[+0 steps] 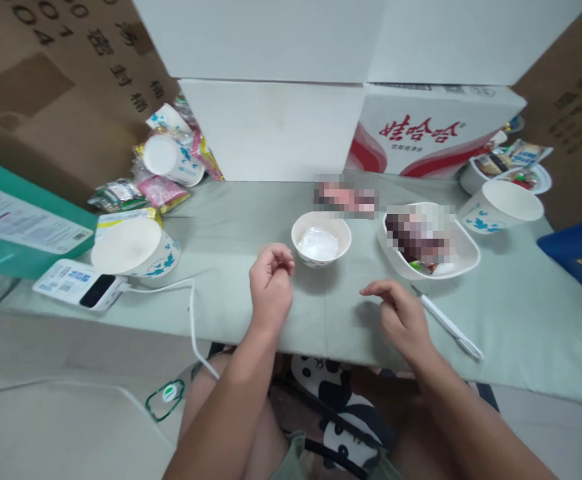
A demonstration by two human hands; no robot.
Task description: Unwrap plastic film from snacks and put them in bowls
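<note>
My left hand is loosely closed beside a small white paper bowl, its curled fingers close to the bowl's left rim. I see nothing in that hand. Clear, shiny stuff lies in the bowl; whether it is liquid or plastic film I cannot tell. To the bowl's lower right, my right hand hovers over the cloth, forefinger stretched to the left and the other fingers bent, with nothing visible in it. A white pen-like tool lies right of this hand. Behind it stands a white square bowl with partly blurred contents.
A paper tub and a white device with a cable are at left. Another tub stands at right. Snack packets, a pixelated pink item and a carton line the back.
</note>
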